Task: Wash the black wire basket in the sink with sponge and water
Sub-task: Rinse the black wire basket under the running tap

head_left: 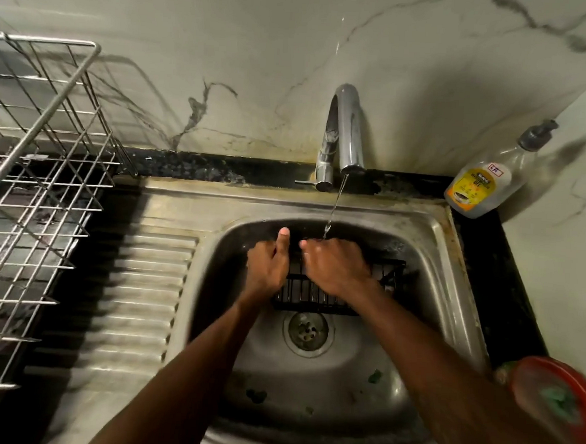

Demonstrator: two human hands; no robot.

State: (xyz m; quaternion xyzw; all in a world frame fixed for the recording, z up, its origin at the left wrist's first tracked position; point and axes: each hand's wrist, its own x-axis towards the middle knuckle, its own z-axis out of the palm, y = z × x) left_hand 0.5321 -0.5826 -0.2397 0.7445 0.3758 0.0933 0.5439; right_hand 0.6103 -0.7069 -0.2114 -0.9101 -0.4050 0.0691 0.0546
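Note:
The black wire basket [389,272] sits in the far half of the steel sink [431,230], above the drain. My left hand [268,265] grips its left end, thumb pointing up. My right hand [337,265] lies over the basket's middle, fingers curled on the wires. A thin stream of water [333,207] falls from the chrome tap [348,129] onto the basket's far edge, just beside my right hand. A green sponge [557,399] lies in a red dish [529,377] at the sink's right edge, in neither hand.
A steel wire dish rack [40,179] stands on the left counter beside the ribbed drainboard [143,291]. A dish soap bottle [486,178] leans in the back right corner. The drain [307,329] lies just in front of the basket. Green scraps dot the sink floor.

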